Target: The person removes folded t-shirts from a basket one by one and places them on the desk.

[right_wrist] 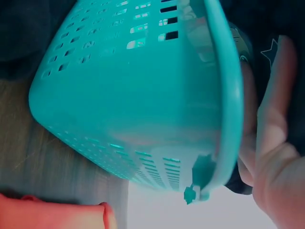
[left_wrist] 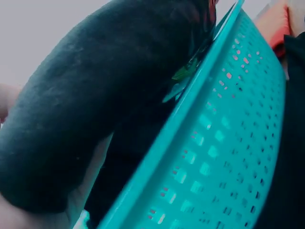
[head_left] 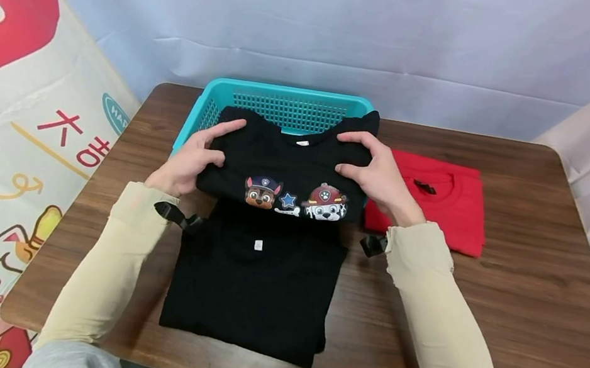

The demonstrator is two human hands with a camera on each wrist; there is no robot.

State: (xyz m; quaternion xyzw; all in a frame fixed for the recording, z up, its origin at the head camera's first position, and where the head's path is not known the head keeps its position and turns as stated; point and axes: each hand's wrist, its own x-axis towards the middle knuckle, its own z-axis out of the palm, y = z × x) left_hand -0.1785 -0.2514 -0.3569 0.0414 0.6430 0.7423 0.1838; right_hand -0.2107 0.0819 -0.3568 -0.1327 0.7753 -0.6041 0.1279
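A folded black T-shirt [head_left: 286, 164] with two cartoon dog heads and a star printed on it is held over the front of a turquoise plastic basket [head_left: 286, 92]. My left hand [head_left: 190, 159] grips its left side, thumb and index finger on top. On the right side, my right hand [head_left: 382, 178] holds it the same way, the other fingers hidden beneath. The left wrist view shows the dark fabric [left_wrist: 95, 86] bulging above the basket rim [left_wrist: 176, 124]. In the right wrist view the fingers [right_wrist: 274, 105] lie along the cloth just past the rim.
A second black T-shirt [head_left: 250, 292] lies folded on the wooden table [head_left: 537, 246], nearest me. To the basket's right is a folded red T-shirt [head_left: 441, 199]. A pale curtain [head_left: 319, 22] hangs behind the table, and a printed cloth [head_left: 61, 174] on the left.
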